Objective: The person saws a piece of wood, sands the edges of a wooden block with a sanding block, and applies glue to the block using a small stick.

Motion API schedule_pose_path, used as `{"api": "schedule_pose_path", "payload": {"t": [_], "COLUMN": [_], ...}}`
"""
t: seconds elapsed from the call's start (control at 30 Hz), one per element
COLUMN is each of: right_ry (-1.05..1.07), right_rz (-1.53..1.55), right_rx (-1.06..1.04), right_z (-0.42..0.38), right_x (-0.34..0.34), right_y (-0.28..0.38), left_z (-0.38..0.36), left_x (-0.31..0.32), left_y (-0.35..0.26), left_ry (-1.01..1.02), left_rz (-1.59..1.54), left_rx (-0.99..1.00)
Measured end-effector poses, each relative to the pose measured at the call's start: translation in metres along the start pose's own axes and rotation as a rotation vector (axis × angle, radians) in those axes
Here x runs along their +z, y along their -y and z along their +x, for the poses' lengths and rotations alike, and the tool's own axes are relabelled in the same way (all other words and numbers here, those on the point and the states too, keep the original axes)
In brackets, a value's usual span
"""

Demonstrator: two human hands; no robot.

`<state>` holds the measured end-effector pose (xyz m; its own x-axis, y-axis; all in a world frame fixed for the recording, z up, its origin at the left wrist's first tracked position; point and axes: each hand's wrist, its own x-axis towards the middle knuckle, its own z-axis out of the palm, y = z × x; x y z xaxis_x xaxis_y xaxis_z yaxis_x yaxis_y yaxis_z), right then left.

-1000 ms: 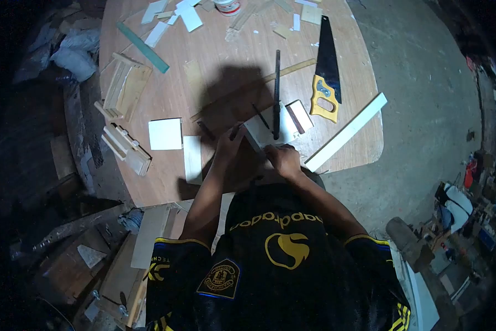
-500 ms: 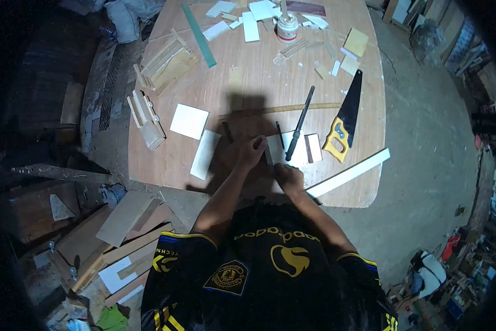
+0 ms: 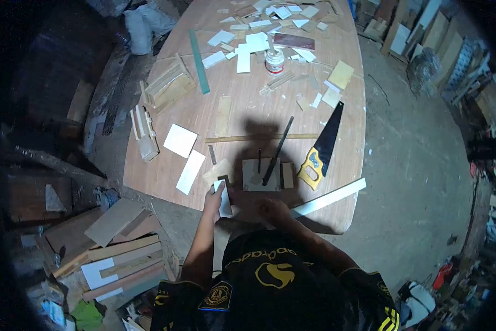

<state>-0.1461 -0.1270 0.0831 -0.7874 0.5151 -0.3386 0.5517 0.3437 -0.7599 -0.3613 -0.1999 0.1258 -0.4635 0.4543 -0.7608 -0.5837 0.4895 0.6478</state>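
Note:
Near the table's front edge, my left hand (image 3: 213, 201) grips a small white board (image 3: 223, 197), which is tilted on edge. My right hand (image 3: 274, 212) is curled low in shadow at the table's edge; whatever it may hold is hidden. In front of it lies a flat board (image 3: 252, 177), with a long dark file-like tool (image 3: 278, 150) and a short dark rod (image 3: 260, 161) across it. A small wood block (image 3: 287, 175) sits at the board's right end. Beside my left hand is a pale wood piece (image 3: 218, 171).
A handsaw with a yellow handle (image 3: 312, 168) and a long white strip (image 3: 330, 197) lie on the right. Two white panels (image 3: 180, 140) (image 3: 191, 172) and wooden assemblies (image 3: 169, 88) are on the left. A glue jar (image 3: 274, 62) stands among offcuts farther back.
My left hand has moved left and toward me, now holding the white board. My right hand has drawn back from the flat board. The view has shifted, showing more of the table's far end.

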Motion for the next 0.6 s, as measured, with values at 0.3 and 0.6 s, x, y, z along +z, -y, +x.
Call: {"api": "schedule_pose_path", "payload": {"t": [0.3,0.6], "right_ry": [-0.017,-0.164], "right_rz": [0.441,0.48], "right_rx": [0.025,-0.121], "right_z": [0.012,0.106], "right_x": [-0.088,-0.155], "right_y": [-0.034,0.036], "left_z": [-0.095,-0.074], "left_x": [0.029,0.05], "left_y": [-0.076,-0.094], "left_ry": [0.333,0.272], "left_rz": [-0.608,-0.635], "left_rx": [0.21,0.458]}}
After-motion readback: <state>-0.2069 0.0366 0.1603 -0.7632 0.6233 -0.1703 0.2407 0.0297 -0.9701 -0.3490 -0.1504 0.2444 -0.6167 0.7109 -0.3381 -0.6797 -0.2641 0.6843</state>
